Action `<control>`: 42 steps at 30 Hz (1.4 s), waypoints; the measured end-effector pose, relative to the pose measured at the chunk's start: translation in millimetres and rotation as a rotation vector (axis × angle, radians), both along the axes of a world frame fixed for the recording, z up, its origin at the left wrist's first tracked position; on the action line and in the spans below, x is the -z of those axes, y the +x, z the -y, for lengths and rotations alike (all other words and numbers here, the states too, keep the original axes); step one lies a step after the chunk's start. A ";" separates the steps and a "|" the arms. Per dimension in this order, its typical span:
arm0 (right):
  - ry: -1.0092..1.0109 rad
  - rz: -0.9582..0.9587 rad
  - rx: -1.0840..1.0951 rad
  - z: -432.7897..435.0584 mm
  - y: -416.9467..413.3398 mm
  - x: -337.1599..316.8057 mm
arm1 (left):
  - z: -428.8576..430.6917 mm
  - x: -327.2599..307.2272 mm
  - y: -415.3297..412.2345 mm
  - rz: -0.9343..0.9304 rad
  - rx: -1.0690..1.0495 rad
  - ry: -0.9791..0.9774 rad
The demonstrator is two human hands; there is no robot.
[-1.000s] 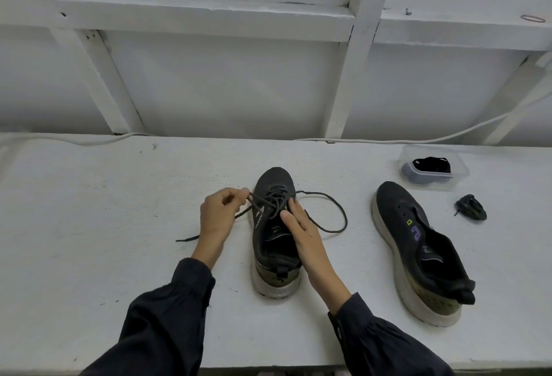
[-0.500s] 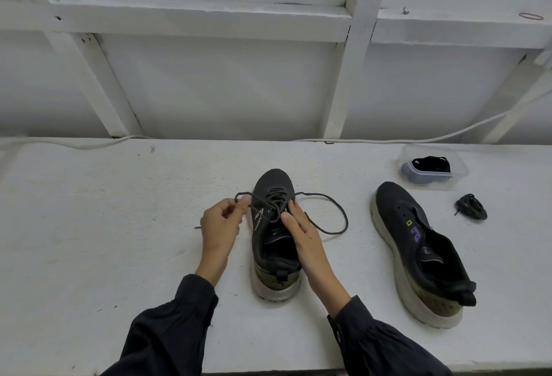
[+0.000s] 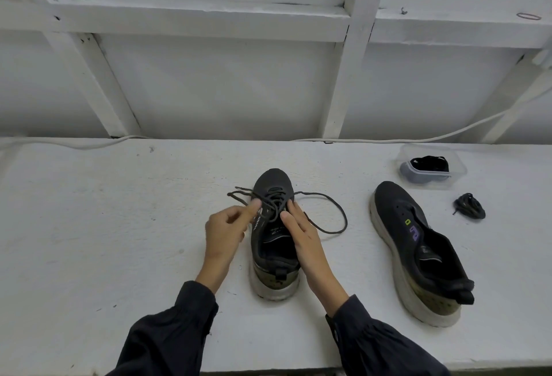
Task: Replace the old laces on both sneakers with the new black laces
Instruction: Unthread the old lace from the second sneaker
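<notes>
A black sneaker (image 3: pixel 273 251) stands mid-table, toe pointing away, with a dark lace (image 3: pixel 331 211) threaded through its front eyelets. My left hand (image 3: pixel 227 229) pinches the lace's left strand beside the eyelets. My right hand (image 3: pixel 301 232) rests flat on the sneaker's right side, fingertips at the lacing. The lace's right end loops out over the table. A second black sneaker (image 3: pixel 418 250) without laces lies to the right. A bundled black lace (image 3: pixel 469 210) lies beyond it.
A clear plastic container (image 3: pixel 433 171) holding a black lace bundle sits at the back right. A white cable (image 3: pixel 388 139) runs along the table's back edge against the white framed wall. The table's front edge is just below my sleeves.
My left hand has moved right, in to the eyelets. The lace's left strand, which trailed far out over the table, is now gathered into short ends beside the toe.
</notes>
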State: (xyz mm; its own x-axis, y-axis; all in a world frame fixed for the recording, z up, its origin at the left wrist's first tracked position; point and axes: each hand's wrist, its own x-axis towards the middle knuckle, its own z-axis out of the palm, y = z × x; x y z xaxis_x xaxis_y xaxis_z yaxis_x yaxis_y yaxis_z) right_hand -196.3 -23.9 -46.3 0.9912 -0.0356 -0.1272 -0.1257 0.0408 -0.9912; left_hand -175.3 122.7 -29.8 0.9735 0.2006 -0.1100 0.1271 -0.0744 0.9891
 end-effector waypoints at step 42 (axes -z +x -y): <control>-0.025 0.038 -0.031 -0.9 0.2 -2.4 | -0.3 -3.5 5.9 0.062 -0.173 -0.016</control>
State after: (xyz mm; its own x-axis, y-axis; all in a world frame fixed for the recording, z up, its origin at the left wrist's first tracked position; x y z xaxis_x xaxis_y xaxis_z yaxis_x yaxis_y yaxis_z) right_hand -196.1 -23.0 -43.9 0.9960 -0.0078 -0.0891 -0.0890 0.0128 -0.9959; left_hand -169.4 123.0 -26.3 0.9297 0.3640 -0.0557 0.0757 -0.0409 0.9963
